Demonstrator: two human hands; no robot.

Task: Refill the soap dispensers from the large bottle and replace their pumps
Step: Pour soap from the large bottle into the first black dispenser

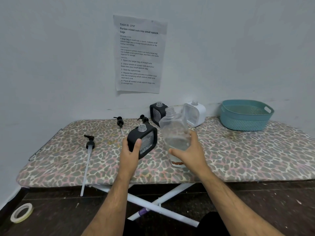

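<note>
On the board, left of the near dispenser: long pump (89, 147) lies flat, head toward the wall, tube running past the near edge; judged set aside to free a neck.
Ironing board (68, 160): leopard-print cover, carries everything but the tape.
Tape roll (21, 212): on the floor, well left of and below the near dispenser.
Short pumps (120, 122) and (144, 119): behind the near dispenser, lying down, off their bottles.
Left hand (130, 155): grips the near dispenser (142, 142), thumb across its front, likely steadying it for pouring.
Near dispenser, axis: upright with a slight tilt, open neck up.
Large bottle (175, 133): just right of the near dispenser, long axis near vertical, leaning left, mouth up, little liquid low inside.
Right hand (189, 151): wrapped around the bottle's lower body, apparently ready to tip.
Behind the near dispenser: black dispenser (156, 112), white dispenser (196, 114), both uncapped.
Basket (245, 114): far right.
</note>
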